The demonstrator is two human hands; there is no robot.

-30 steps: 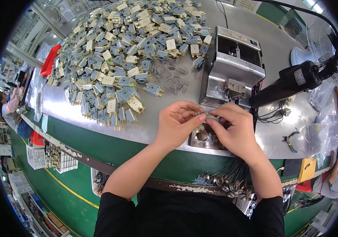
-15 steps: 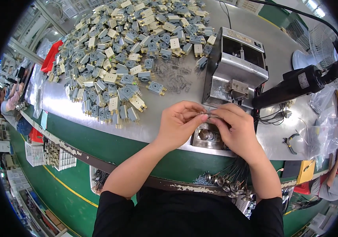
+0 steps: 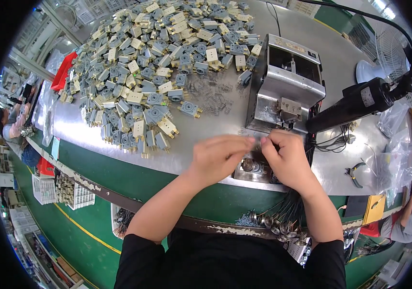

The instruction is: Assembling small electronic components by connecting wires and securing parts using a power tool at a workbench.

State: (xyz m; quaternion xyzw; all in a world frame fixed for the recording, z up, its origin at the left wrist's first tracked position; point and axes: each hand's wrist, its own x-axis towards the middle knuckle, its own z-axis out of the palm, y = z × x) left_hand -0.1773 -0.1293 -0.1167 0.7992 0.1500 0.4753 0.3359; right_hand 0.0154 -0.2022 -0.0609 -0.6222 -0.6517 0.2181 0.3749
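Observation:
My left hand (image 3: 219, 156) and my right hand (image 3: 285, 156) face each other over the near table edge, in front of a metal machine (image 3: 290, 89). Thumb and fingers of each are pinched together, the tips almost meeting. Whatever lies in the pinches is too small or hidden to make out. Just below the fingertips sits a small metal fixture (image 3: 252, 177) with a round metal knob (image 3: 250, 164). Loose coil springs (image 3: 219, 98) lie on the metal table beyond my left hand, beside a heap of grey and cream block-shaped parts (image 3: 155, 98).
A black cylinder-shaped tool (image 3: 350, 108) slants in from the right. Pliers (image 3: 355, 176) lie at right. Wired round metal parts (image 3: 285, 227) and screws (image 3: 248, 219) are along the front ledge. A red bin (image 3: 63, 71) stands far left. Other people sit at both sides.
My left fingers have straightened and lie closer together. The right fingers have curled in more, and a small gap now shows between the two hands' fingertips.

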